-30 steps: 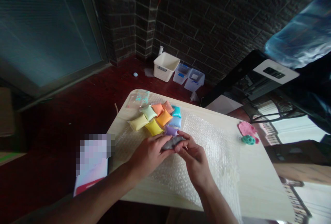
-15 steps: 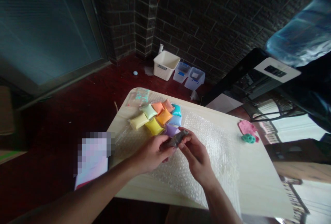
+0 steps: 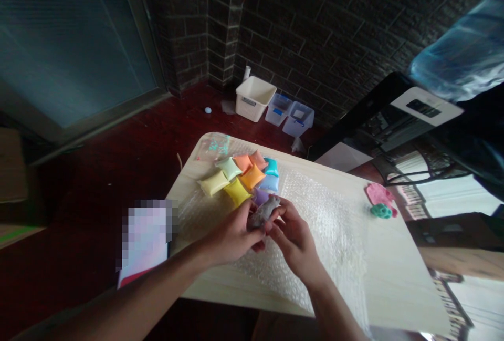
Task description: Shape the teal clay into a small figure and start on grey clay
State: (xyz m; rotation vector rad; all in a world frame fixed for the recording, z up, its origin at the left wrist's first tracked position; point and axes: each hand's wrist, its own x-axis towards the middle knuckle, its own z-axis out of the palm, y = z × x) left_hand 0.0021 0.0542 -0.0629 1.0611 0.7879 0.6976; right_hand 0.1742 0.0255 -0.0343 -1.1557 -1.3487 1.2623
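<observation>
My left hand and my right hand meet above the table, both closed on a small grey clay packet. The left fingers wrap round its near side, while the right thumb and fingers pinch its right end. Its surface looks crinkled, and part of it is hidden by the fingers. Just beyond, a purple packet lies partly behind the hands. Around it are a yellow packet, an orange packet, a pale green packet and several more soft, pillow-shaped packets. Clear bubble wrap is spread beneath them.
Pink clay and a green lump lie at the table's right side. A clear bag with green writing rests at the far left corner. Bins stand on the floor beyond; a water dispenser is at right.
The grey packet has turned in my hands and shows a lighter, broader face. My right fingers have shifted slightly down and left along it. The view has moved a little.
</observation>
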